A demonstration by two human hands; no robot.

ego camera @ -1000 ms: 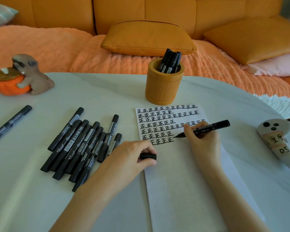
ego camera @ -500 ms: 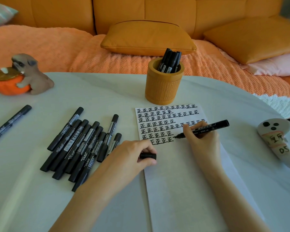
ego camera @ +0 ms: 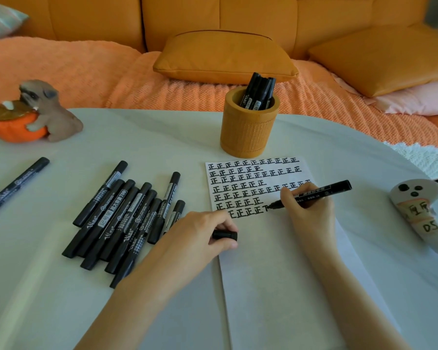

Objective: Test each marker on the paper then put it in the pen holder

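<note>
Head view: the task is under way but far from finished. The pen holder [ego camera: 248, 130] stands upright at the far edge of the paper [ego camera: 276, 274] and has a few capped markers [ego camera: 259, 93] leaning in it, which I take as already tested. The paper lies flat on the table [ego camera: 137, 137], its top part filled with rows of written characters. The right hand [ego camera: 311, 210] grips the uncapped marker [ego camera: 321, 192] in a writing hold, with the tip touching the paper at the right end of the bottom row. The left hand [ego camera: 195, 236] rests on the paper's left edge, with its fingers curled round the cap [ego camera: 225, 235]. To the left, a pile of markers [ego camera: 127, 215] lies capped on the table, and a lone marker [ego camera: 15, 184] lies farther left, so most of the work appears to be left: this marker needs capping and dropping in the holder, then each of those needs its turn. Compared with a second ago, the tip has crept slightly rightward and a fresh, unfinished character now stands at the end of the bottom row. The left hand, the cap, the pile and the holder sit where they were.
</note>
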